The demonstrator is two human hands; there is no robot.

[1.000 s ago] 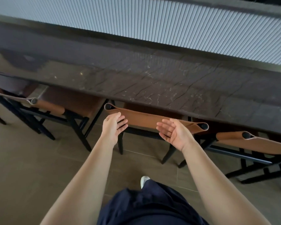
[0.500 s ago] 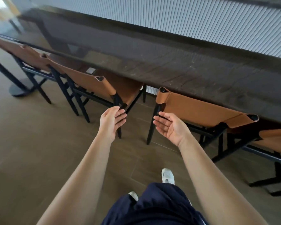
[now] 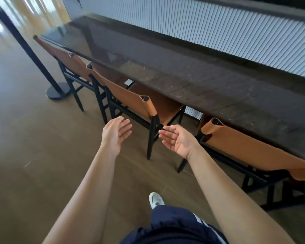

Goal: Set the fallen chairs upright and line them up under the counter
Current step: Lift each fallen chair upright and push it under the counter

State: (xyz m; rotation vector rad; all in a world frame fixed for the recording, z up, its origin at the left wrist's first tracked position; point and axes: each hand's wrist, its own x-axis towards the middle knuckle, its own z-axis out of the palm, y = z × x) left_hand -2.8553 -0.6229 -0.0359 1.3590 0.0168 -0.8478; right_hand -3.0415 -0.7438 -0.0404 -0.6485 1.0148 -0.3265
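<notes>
**Reaching out with both hands empty beside the row of chairs**

Reaching forward over the floor (image 3: 33, 155), the left hand (image 3: 115, 133) and right hand (image 3: 177, 140) face each other palm to palm, each grip wide with fingers spread and nothing in it. Neither hand touches a chair. Between them, just beyond the fingertips, stands the black rear leg of the middle chair (image 3: 130, 99), upright, its tan leather back close along the edge of the dark worktop (image 3: 209, 81) and its seat tucked under it. To the right, the near chair (image 3: 250, 147) stands upright too, its back against the worktop edge. To the left, the far chair (image 3: 65, 58) stands in the same line. Past it, a black post (image 3: 30, 51) rises from a round base. A white shoe (image 3: 155, 199) shows below the arms.
</notes>
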